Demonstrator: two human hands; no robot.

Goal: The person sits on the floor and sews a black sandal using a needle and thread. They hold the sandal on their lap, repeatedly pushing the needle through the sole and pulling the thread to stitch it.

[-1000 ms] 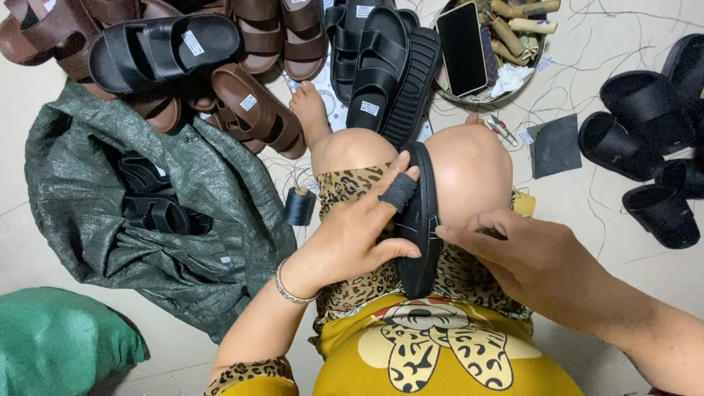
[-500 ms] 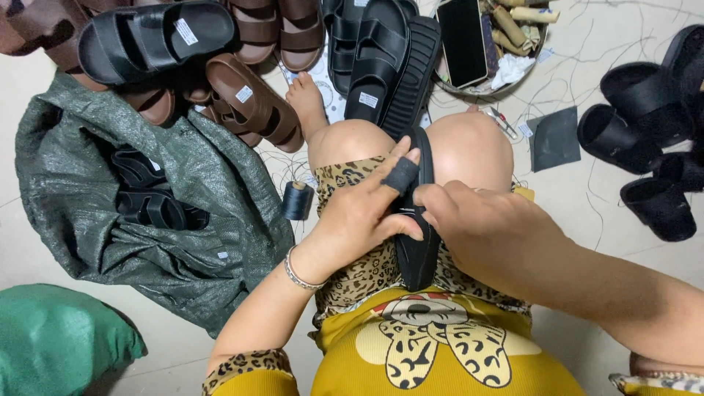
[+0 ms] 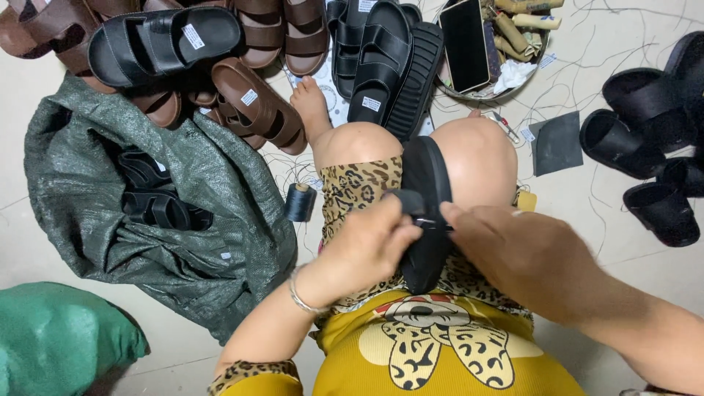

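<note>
A black sandal [image 3: 429, 183] lies lengthwise on my lap, between my knees. My left hand [image 3: 367, 246] grips its strap from the left side. My right hand [image 3: 524, 253] comes in from the right, its fingertips pinched against the strap where a small metal piece shows; what it pinches is too small to tell. A dark spool of thread [image 3: 300, 202] stands on the floor by my left thigh.
Brown and black sandals [image 3: 220, 66] are piled at the top. A green woven sack [image 3: 169, 213] holding black sandals lies left. A basket [image 3: 506, 73] with a phone sits at the top. More black sandals [image 3: 653, 147] and a dark square patch [image 3: 555, 143] lie right.
Both hands have closed in on the strap; the right hand slid left until its fingertips meet the left hand's. The view has shifted slightly.
</note>
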